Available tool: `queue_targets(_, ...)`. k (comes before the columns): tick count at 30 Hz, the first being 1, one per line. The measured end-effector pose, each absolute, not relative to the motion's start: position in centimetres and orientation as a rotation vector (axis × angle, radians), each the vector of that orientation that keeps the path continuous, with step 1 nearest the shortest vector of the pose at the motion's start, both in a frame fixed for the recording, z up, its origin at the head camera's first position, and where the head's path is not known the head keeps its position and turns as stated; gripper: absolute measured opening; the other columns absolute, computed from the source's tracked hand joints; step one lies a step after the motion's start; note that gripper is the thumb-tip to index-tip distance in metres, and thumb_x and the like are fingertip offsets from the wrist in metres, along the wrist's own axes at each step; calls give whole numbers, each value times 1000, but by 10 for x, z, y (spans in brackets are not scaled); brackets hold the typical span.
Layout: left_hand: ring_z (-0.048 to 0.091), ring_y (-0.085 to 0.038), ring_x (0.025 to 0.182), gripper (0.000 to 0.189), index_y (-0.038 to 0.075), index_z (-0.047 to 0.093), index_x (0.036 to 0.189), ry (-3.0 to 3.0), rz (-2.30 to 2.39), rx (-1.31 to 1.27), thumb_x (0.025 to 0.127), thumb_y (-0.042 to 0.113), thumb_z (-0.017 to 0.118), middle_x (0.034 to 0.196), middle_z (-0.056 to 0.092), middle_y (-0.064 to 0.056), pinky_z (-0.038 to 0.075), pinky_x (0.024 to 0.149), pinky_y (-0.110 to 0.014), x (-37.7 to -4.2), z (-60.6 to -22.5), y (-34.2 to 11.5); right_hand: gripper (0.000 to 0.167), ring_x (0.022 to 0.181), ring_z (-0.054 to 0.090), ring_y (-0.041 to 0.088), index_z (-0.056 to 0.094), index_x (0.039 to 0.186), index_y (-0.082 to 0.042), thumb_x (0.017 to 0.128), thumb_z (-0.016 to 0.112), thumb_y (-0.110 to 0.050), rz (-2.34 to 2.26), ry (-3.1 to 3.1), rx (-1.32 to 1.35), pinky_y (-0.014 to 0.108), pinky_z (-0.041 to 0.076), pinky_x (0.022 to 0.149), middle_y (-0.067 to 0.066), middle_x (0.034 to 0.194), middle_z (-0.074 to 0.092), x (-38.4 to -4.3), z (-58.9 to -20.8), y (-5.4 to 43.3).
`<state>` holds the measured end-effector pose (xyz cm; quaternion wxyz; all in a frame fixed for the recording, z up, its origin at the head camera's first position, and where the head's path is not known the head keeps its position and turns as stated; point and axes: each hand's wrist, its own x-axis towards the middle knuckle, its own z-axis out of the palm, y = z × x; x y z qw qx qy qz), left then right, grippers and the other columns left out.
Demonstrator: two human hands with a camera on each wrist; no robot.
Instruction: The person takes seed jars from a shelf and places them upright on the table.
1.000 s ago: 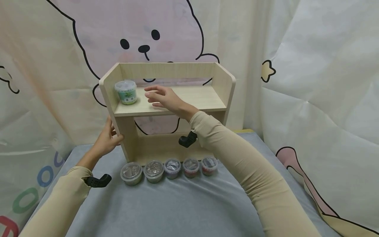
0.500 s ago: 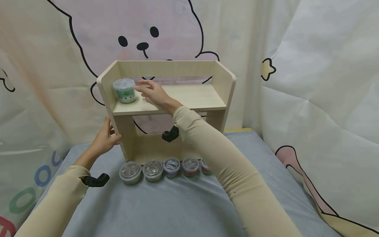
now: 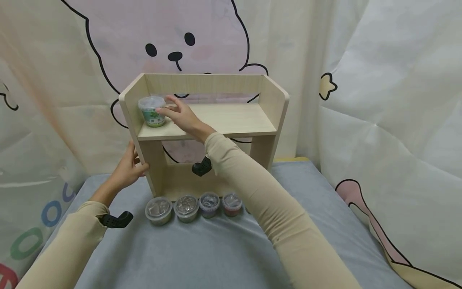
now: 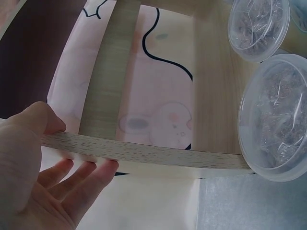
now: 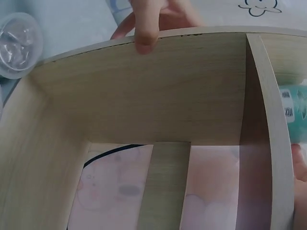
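Observation:
A small clear-lidded tub (image 3: pixel 148 117) with a green label stands at the left end of the top board of a pale wooden shelf (image 3: pixel 231 118). My right hand (image 3: pixel 185 119) is at the tub's right side, its thumb overlapping the label and its fingers extended near the lid. In the right wrist view just the label side of the tub shows, at the right edge. My left hand (image 3: pixel 126 166) grips the shelf's left side panel (image 4: pixel 144 152), thumb on the inner side and fingertips on the outer side.
Several lidded tubs (image 3: pixel 187 206) stand in a row on the grey-blue cloth (image 3: pixel 180 257) before the shelf; my right sleeve (image 3: pixel 260 200) hides the right end of the row. A printed curtain (image 3: pixel 288 48) hangs close behind.
My right hand has moved left along the top board to the green-labelled tub, and its thumb now overlaps the tub's front. My left hand keeps its hold on the side panel.

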<state>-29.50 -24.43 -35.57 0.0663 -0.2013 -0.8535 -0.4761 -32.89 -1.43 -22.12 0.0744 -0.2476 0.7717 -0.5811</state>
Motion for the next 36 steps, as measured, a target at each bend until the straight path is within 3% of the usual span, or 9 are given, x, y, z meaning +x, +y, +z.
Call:
queue_targets(5, 40, -65, 134, 102, 38, -12, 160, -2569, -1466, -606, 94, -3, 55, 157, 26, -39, 61, 71, -58, -295, -357, -244, 74, 143, 46, 19, 16, 163, -33, 101, 56, -42, -1664, 2379, -706, 40, 39, 119, 5, 159, 42, -326, -221, -16)
queue_targets(9, 39, -66, 133, 104, 39, -13, 160, -2570, -1443, -597, 94, -3, 56, 157, 26, -39, 61, 72, -59, -294, -357, -246, 75, 136, 49, 19, 18, 163, -30, 100, 57, -44, -1605, 2430, -727, 38, 44, 113, 7, 151, 47, -323, -221, -22)
queue_targets(15, 40, -67, 132, 104, 40, -11, 160, -2551, -1443, -629, 93, -5, 55, 156, 27, -41, 61, 69, -58, -295, -358, -246, 76, 142, 45, 21, 17, 160, -22, 100, 59, -41, -1598, 2501, -771, 34, 47, 107, 9, 157, 40, -319, -227, -30)
queue_targets(21, 39, -68, 133, 105, 40, -13, 160, -2553, -1452, -632, 93, -5, 56, 156, 26, -41, 61, 68, -57, -295, -358, -245, 74, 142, 47, 17, 17, 159, -23, 101, 57, -43, -1615, 2512, -767, 35, 46, 111, 10, 156, 43, -317, -229, -32)
queue_targets(25, 41, -67, 131, 105, 35, -12, 160, -2538, -1470, -649, 93, -7, 56, 154, 28, -42, 61, 68, -56, -296, -360, -245, 72, 141, 48, 17, 20, 161, -25, 101, 55, -44, -1578, 2522, -779, 35, 47, 111, 6, 158, 42, -316, -228, -33)
queue_targets(31, 43, -67, 129, 104, 33, -14, 160, -2546, -1460, -639, 93, -6, 55, 153, 29, -42, 61, 68, -56, -296, -359, -245, 65, 136, 53, 15, 31, 159, -24, 102, 55, -41, -1576, 2505, -819, 28, 50, 101, 1, 152, 48, -317, -227, -33)
queue_targets(36, 45, -68, 126, 101, 30, -11, 160, -2549, -1438, -641, 93, -7, 54, 151, 31, -44, 61, 64, -48, -296, -358, -242, 65, 135, 54, 13, 34, 158, -26, 100, 59, -42, -1599, 2499, -795, 28, 51, 100, 1, 152, 49, -319, -228, -31)
